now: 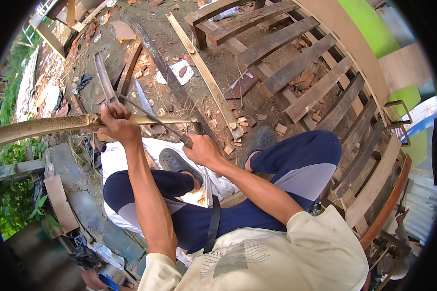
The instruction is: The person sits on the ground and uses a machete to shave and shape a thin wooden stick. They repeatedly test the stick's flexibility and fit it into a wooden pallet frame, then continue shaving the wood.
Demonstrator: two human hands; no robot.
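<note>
A long split bamboo piece (43, 127) comes in from the left edge and crosses in front of my knees. My left hand (119, 123) is closed around it near a node. My right hand (203, 150) grips the wooden handle of a long, narrow knife (153, 118). Its thin blade slants up and left across the bamboo, just right of my left hand. The bamboo's far end (192, 120) lies by a dark pole (165, 68). Beyond my left hand stands a curved greyish strip (102, 72); its lower end is hidden behind my fingers.
A slatted wooden bench (301, 60) curves along the right side. Another split bamboo length (204, 72) lies on the dirt ahead, among wood chips and brick bits. A white sack (126, 160) is spread under my left leg. Green plants (14, 203) grow at left.
</note>
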